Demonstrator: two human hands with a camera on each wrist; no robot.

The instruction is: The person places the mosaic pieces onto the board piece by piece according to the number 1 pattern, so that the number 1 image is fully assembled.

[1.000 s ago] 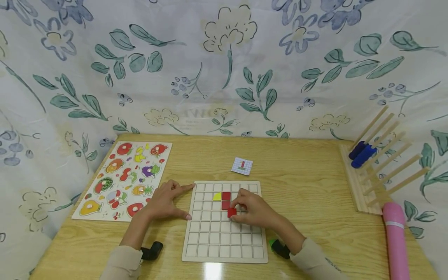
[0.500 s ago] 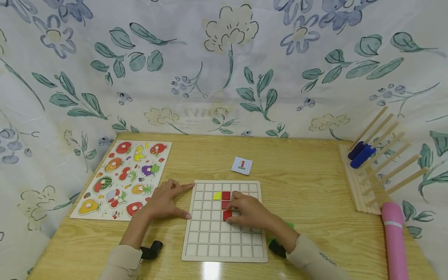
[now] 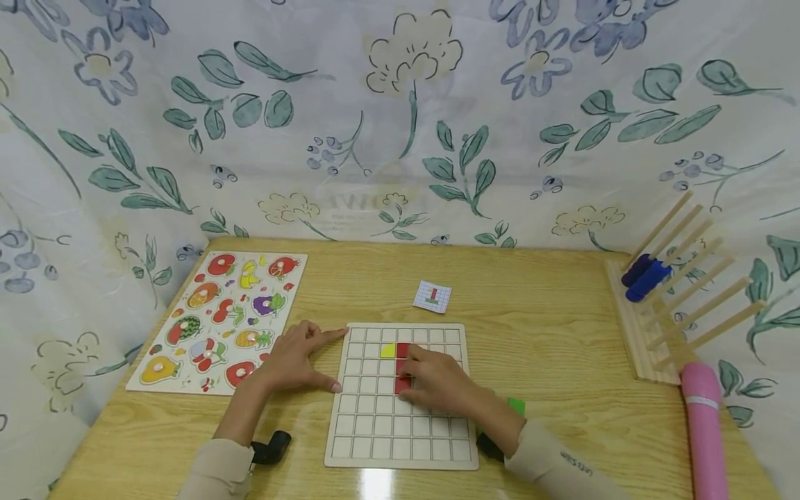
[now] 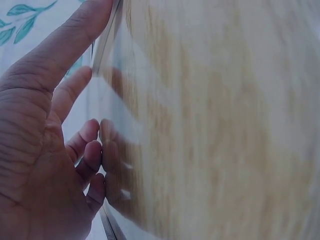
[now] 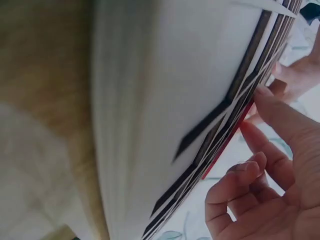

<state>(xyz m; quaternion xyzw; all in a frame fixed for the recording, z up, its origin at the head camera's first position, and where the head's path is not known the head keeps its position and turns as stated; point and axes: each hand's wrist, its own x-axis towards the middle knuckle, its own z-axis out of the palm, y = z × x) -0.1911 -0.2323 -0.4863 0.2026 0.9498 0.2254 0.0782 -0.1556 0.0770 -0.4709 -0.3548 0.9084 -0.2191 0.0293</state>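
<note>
A white grid board [image 3: 362,444] lies on the table with a yellow quarter-round tile [image 3: 388,351] in one cell. To its right runs a column of red square tiles [image 3: 401,366]. My right hand [image 3: 440,378] pinches the lowest red tile [image 3: 399,385] with thumb and index finger, down at its cell; its fingers cover part of the column. In the right wrist view a thin red edge [image 5: 227,142] shows by the fingertips. My left hand [image 3: 294,361] touches the board's left edge, thumb and index finger spread straight, while the other fingers [image 4: 90,160] curl loosely.
A small pattern card [image 3: 432,296] lies behind the board. At left is a fruit puzzle board [image 3: 215,323]; at right stand a wooden peg rack [image 3: 650,333] and a pink cylinder [image 3: 706,423]. Green pieces [image 3: 516,406] show beside the right forearm.
My right hand has moved left and brought the lowest red tile from the right into line below the other red tiles. The left hand has stayed at the board's edge.
</note>
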